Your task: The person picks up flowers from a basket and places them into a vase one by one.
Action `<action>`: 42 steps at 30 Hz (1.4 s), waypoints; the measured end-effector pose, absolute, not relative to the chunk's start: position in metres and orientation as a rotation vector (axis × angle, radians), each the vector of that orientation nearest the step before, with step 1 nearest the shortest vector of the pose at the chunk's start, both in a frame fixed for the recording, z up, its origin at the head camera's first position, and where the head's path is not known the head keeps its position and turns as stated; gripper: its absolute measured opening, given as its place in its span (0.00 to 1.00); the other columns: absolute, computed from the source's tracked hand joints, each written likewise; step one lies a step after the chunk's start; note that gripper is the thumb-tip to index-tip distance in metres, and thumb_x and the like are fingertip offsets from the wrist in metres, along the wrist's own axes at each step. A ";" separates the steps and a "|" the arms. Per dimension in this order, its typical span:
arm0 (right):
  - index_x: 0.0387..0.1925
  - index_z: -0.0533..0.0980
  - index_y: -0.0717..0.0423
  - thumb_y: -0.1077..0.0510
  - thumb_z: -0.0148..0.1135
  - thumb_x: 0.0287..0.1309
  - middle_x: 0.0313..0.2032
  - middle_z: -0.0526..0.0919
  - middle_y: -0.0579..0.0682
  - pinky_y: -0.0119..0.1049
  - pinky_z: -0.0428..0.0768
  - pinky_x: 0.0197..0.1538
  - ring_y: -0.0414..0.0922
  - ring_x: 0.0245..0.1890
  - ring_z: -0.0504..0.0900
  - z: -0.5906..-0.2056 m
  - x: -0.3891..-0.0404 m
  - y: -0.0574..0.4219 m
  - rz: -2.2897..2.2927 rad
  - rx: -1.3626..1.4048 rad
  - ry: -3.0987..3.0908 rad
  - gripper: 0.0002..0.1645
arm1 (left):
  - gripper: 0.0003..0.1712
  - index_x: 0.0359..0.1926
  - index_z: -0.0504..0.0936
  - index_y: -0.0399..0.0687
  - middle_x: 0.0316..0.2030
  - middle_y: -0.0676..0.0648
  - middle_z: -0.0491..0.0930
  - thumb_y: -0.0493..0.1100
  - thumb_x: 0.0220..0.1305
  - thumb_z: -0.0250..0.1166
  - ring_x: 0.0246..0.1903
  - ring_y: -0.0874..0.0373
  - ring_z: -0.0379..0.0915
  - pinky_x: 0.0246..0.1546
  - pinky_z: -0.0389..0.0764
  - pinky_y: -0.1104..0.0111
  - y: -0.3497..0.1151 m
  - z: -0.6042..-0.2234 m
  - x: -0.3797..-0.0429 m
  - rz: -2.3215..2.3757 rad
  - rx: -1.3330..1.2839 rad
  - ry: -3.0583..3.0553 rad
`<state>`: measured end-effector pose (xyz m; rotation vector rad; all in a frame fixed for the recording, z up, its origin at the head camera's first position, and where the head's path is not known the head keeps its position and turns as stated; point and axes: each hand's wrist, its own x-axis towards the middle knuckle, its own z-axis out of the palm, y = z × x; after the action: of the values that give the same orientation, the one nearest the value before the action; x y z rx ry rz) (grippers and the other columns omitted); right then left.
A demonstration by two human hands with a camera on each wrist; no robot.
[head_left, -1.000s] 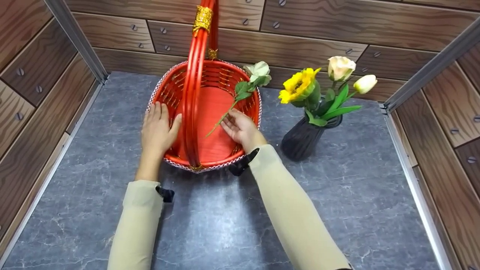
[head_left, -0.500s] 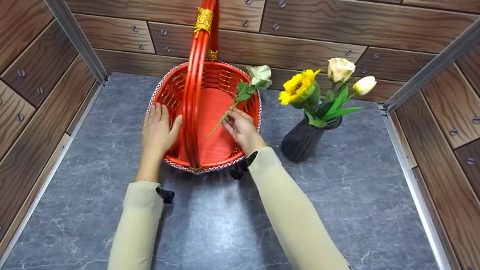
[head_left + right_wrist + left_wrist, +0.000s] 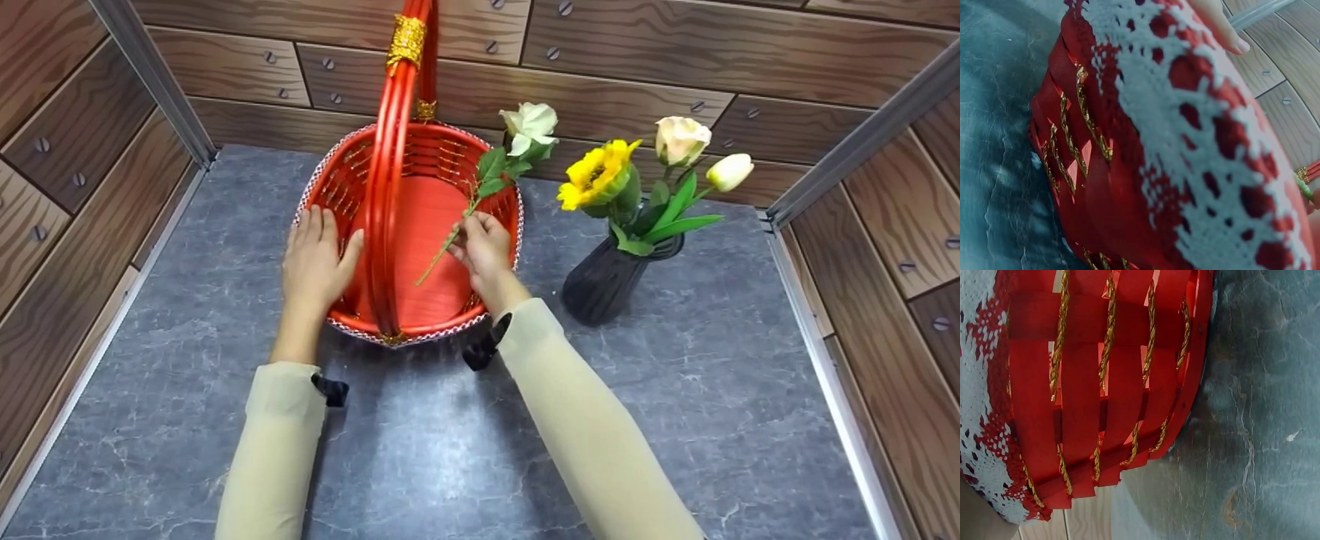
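Note:
A red woven basket [image 3: 435, 206] with a tall arched handle stands at the back, left of centre. Flat over its left rim rests my left hand [image 3: 313, 259], fingers straight and thumb spread. Inside the right part of the basket opening, my right hand [image 3: 486, 251] pinches the green stem of a white rose [image 3: 531, 129]. The bloom leans up and right past the back right rim, while the stem's bare end points down toward the basket floor. In the left wrist view only the basket's outer slats [image 3: 1081, 394] show; white lace trim [image 3: 1168, 135] fills much of the right wrist view.
Right of the basket, a black ribbed vase [image 3: 604, 281] holds a yellow sunflower [image 3: 598, 176], a peach rose [image 3: 682, 141] and a pale tulip [image 3: 730, 172]. Wood-patterned panels [image 3: 600, 82] enclose the grey marbled surface [image 3: 420, 450] at the back and both sides.
The white rose's bloom has shifted up and to the right as my right hand tilts and turns the stem. My left hand stays put on the rim.

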<state>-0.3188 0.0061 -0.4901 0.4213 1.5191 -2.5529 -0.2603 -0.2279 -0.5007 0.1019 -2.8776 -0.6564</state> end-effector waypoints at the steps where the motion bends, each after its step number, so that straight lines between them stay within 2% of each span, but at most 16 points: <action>1: 0.46 0.73 0.62 0.70 0.51 0.65 0.28 0.77 0.50 0.32 0.81 0.29 0.41 0.24 0.76 -0.489 -0.318 0.006 -2.562 0.407 1.517 0.10 | 0.47 0.74 0.55 0.31 0.76 0.32 0.49 0.67 0.75 0.39 0.77 0.40 0.38 0.77 0.40 0.50 -0.228 -0.501 -0.260 -0.656 0.100 -2.872; 6: 0.42 0.74 0.58 0.70 0.53 0.66 0.30 0.78 0.51 0.32 0.83 0.31 0.42 0.26 0.78 -0.484 -0.310 0.009 -2.576 0.330 1.515 0.08 | 0.46 0.74 0.57 0.30 0.75 0.31 0.51 0.65 0.75 0.41 0.77 0.39 0.40 0.78 0.39 0.52 -0.227 -0.501 -0.260 -0.650 0.096 -2.857; 11: 0.44 0.75 0.60 0.69 0.55 0.66 0.30 0.79 0.52 0.34 0.84 0.33 0.42 0.27 0.79 -0.477 -0.301 0.012 -2.536 0.302 1.571 0.07 | 0.46 0.74 0.58 0.30 0.75 0.31 0.51 0.66 0.75 0.40 0.77 0.39 0.40 0.77 0.39 0.51 -0.227 -0.501 -0.260 -0.655 0.092 -2.856; 18: 0.42 0.75 0.61 0.70 0.54 0.64 0.29 0.80 0.52 0.33 0.84 0.29 0.42 0.24 0.80 -0.468 -0.287 0.022 -2.517 0.264 1.605 0.07 | 0.45 0.74 0.57 0.30 0.75 0.31 0.51 0.65 0.75 0.41 0.77 0.38 0.40 0.77 0.40 0.50 -0.227 -0.500 -0.260 -0.660 0.095 -2.860; 28: 0.49 0.73 0.68 0.70 0.55 0.63 0.29 0.80 0.50 0.30 0.82 0.27 0.41 0.24 0.80 -0.452 -0.263 0.047 -2.496 0.101 1.632 0.13 | 0.44 0.74 0.58 0.30 0.75 0.31 0.51 0.64 0.76 0.42 0.77 0.38 0.40 0.77 0.41 0.49 -0.228 -0.500 -0.261 -0.648 0.096 -2.866; 42: 0.45 0.74 0.67 0.70 0.57 0.62 0.30 0.81 0.52 0.33 0.85 0.29 0.41 0.26 0.81 -0.426 -0.230 0.080 -2.469 -0.020 1.725 0.10 | 0.45 0.74 0.56 0.30 0.76 0.31 0.49 0.65 0.76 0.40 0.77 0.39 0.39 0.77 0.40 0.50 -0.228 -0.500 -0.259 -0.648 0.099 -2.885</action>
<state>-0.2299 0.0798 -0.4258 -0.0204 1.7248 -2.4692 -0.2593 -0.2278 -0.4997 0.0990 -2.8847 -0.6477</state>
